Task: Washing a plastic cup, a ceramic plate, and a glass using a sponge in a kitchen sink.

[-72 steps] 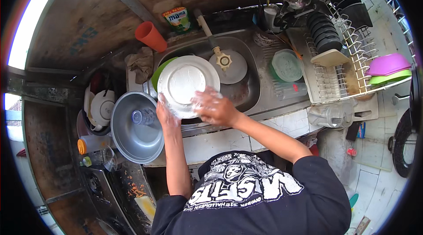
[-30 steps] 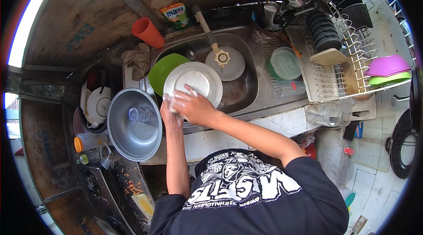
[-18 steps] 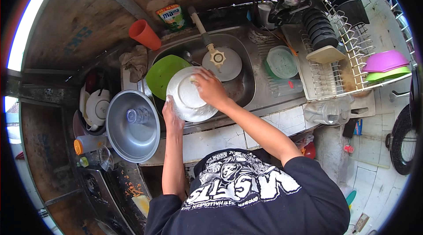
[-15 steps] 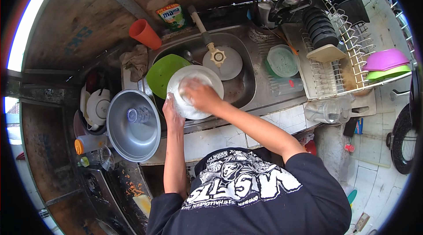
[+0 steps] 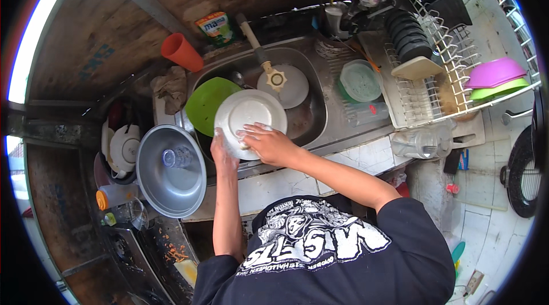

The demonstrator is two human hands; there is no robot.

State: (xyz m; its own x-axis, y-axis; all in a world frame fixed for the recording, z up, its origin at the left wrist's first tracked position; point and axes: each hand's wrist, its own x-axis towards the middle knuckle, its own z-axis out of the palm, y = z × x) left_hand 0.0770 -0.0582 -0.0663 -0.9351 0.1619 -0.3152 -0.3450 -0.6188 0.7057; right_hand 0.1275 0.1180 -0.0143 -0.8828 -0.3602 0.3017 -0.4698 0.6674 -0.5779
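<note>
Right hand [image 5: 269, 144] lies palm-down across the lower face of the white plate [image 5: 250, 121], fingers spread flat and rubbing rather than gripping, while the left hand [image 5: 223, 153] clasps the plate's lower left rim from beneath and holds it tilted over the front edge of the steel sink [image 5: 309, 128]. To scrub well, I judge the left grip should stay firm at the rim so the wet plate cannot slide, and the rubbing hand should work round the whole face out to the edge. Just behind the plate a green plate [image 5: 207, 102] leans in the basin, and a second white dish [image 5: 286, 85] lies under a long-handled brush [image 5: 263, 56]. Left of the sink a large metal basin [image 5: 170, 170] holds a clear glass [image 5: 177, 156]. On the back ledge a small green and yellow pouch [image 5: 214, 28] stands upright beside an orange cup [image 5: 180, 52]. Far left, a bottle with an orange cap [image 5: 111, 196] lies by the basin. On the right, a wire drying rack [image 5: 440, 76] carries dark plates, with a pink bowl [image 5: 494, 72] at its end.
</note>
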